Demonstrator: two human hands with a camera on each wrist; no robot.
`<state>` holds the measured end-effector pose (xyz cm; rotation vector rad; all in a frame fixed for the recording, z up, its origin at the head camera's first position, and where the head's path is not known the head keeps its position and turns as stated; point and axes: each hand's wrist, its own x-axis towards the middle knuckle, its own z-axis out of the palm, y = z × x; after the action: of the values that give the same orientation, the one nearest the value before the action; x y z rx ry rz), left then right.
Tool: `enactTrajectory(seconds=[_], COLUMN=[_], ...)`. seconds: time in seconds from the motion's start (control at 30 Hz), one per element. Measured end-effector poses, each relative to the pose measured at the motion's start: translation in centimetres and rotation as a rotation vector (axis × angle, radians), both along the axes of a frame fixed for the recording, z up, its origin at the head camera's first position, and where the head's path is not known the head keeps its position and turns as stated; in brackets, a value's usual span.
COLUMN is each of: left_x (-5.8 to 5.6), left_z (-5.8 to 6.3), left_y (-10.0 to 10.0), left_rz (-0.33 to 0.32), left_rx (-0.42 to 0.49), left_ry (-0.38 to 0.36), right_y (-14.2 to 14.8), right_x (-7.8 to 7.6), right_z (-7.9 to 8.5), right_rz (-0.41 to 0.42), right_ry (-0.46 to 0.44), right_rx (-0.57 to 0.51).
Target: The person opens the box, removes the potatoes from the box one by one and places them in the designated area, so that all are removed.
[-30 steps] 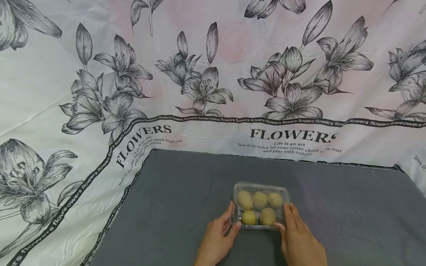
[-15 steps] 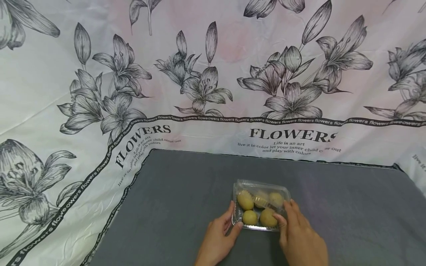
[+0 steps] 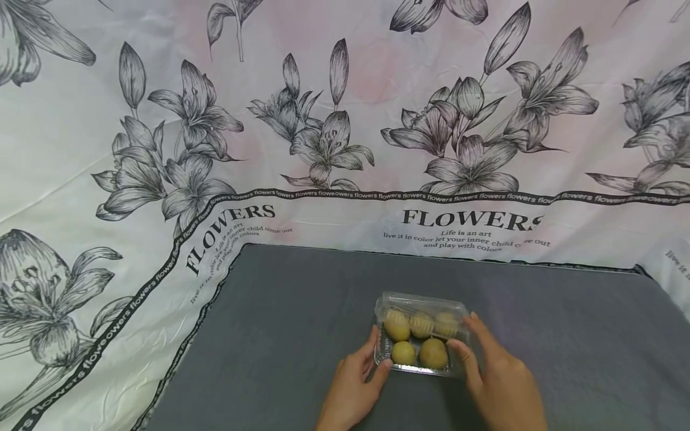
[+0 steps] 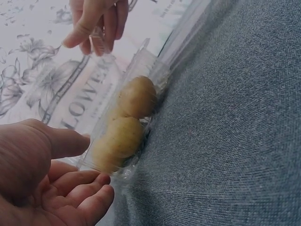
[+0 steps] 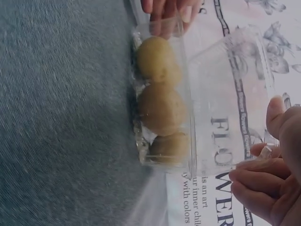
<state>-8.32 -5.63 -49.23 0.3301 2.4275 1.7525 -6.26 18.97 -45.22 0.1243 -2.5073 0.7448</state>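
A clear plastic clamshell box [image 3: 417, 369] holds several round yellow-brown potatoes [image 3: 433, 354]. Its transparent lid [image 5: 221, 80] is lifted at the near side and leans back over the far row in the head view. My left hand [image 3: 353, 386] grips the left end of the box, thumb at the near corner and fingers along the side. With thumb and fingers my right hand [image 3: 507, 377] pinches the right end of the raised lid. In the left wrist view the potatoes [image 4: 136, 96] show through the side wall; the right hand [image 4: 96, 23] is up at the lid.
The box stands on a dark grey cloth-covered table [image 3: 302, 311]. Behind and to the left hangs a white curtain [image 3: 323, 227] printed with black lilies and lettering, its lower border running along the table's far edge.
The lid has gone from flat over the box to lifted at its near edge. My right hand has moved slightly right and up with it; the left hand has stayed at the left end.
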Motion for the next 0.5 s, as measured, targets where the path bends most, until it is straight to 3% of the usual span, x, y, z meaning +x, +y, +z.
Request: enactTrajectory(seconds=[0.5], left_x=[0.3], left_z=[0.1], left_y=[-0.3], left_rz=[-0.002], left_rx=[-0.026], left_ry=[0.028], right_y=[1.0], right_x=[-1.6], right_z=[1.3], right_rz=[-0.004], right_ry=[0.031], right_rx=[-0.124])
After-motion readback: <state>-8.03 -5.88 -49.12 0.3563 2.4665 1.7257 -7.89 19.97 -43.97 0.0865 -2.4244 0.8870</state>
